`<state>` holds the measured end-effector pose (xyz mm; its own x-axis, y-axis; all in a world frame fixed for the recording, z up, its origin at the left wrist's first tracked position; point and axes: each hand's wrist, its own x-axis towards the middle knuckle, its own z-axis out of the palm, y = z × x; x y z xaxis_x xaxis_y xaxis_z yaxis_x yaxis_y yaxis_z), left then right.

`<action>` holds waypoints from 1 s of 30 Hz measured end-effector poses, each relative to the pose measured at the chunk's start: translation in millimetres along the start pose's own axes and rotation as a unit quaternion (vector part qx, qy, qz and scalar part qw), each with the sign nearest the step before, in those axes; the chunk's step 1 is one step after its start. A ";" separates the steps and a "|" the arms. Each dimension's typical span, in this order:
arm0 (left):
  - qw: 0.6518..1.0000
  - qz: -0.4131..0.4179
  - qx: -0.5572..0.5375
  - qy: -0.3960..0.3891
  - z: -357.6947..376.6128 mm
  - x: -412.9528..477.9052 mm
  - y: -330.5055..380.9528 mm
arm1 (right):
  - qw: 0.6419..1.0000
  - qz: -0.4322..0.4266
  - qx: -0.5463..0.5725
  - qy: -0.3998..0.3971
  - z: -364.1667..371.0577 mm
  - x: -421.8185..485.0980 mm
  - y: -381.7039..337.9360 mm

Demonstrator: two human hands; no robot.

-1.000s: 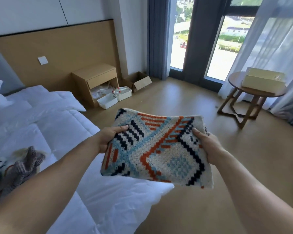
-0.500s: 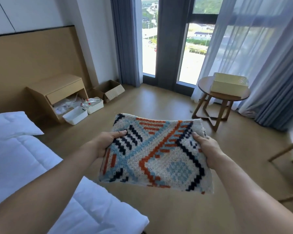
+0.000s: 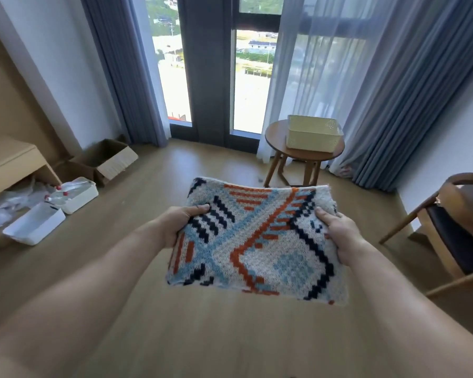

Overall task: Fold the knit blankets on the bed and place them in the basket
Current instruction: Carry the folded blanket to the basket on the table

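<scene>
A folded knit blanket [image 3: 257,241], white with orange, navy and light blue patterns, is held flat in the air in front of me over the wooden floor. My left hand [image 3: 179,223] grips its left edge, thumb on top. Its right edge is gripped the same way by my right hand [image 3: 339,236]. A pale yellow plastic basket [image 3: 313,133] sits on a small round wooden table [image 3: 276,139] ahead by the window, beyond the blanket. The bed is out of view.
A wooden chair with a dark seat [image 3: 453,241] stands at the right. At the left are a nightstand [image 3: 8,159], white bins [image 3: 36,226] and an open cardboard box [image 3: 107,159] on the floor. Curtains and a tall window fill the far wall.
My view has swung right, away from the bed, which has left the frame. The round table and basket now sit nearly straight ahead and closer. Both hands keep the same grip on the blanket.
</scene>
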<state>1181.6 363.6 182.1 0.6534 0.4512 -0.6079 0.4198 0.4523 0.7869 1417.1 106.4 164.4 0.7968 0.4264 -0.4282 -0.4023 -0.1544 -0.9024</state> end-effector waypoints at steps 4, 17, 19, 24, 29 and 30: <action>1.000 0.001 0.016 -0.002 35.6 56.5 36.1 | 1.000 0.001 0.018 0.009 -23.4 58.3 -25.7; 1.000 -0.007 0.010 0.015 121.1 205.5 137.7 | 0.999 0.012 0.032 -0.001 -60.5 232.7 -123.6; 1.000 -0.006 0.008 0.019 120.3 230.8 156.1 | 1.000 0.016 0.027 0.003 -52.6 256.5 -135.1; 1.000 0.001 0.013 0.005 112.4 307.0 209.1 | 1.000 0.008 0.021 0.022 -24.9 321.6 -167.0; 0.999 0.004 0.027 -0.036 106.8 382.8 276.4 | 0.997 -0.021 0.027 0.064 -2.4 388.1 -208.7; 0.999 0.007 0.031 -0.042 106.4 396.2 290.4 | 0.997 -0.023 0.028 0.070 0.7 400.6 -216.1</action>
<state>1629.3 591.9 181.0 0.7088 0.3891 -0.5885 0.4477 0.3966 0.8014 1822.9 311.2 187.9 0.8682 0.3035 -0.3926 -0.3855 -0.0856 -0.9187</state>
